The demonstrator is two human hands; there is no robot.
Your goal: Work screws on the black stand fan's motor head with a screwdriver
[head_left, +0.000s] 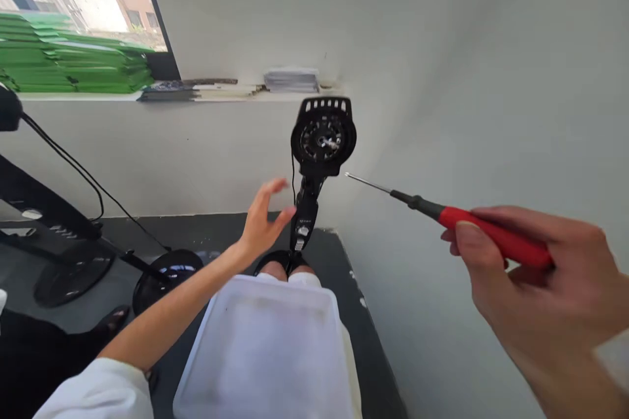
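My right hand [531, 268], at the right of the head view, is closed round the red handle of a screwdriver [491, 232]. The screwdriver's thin shaft points left, its tip just off the lower right of a black fan head [323, 137]. That head has no front grille or blades on it, and a shiny metal shaft shows at its centre. Beneath it, a black stand [305, 219] carries a small control panel. My left hand [263, 219] reaches toward the stand with thumb and fingers apart, holding nothing. Whether its thumb touches the stand I cannot tell.
A white plastic tray [280, 347] rests on my lap. Other black stands [49, 203] with round bases and cables are at the left, near a person's dark clothing and foot. Stacked green sheets [73, 59] and papers [291, 80] lie on the ledge. A wall rises at the right.
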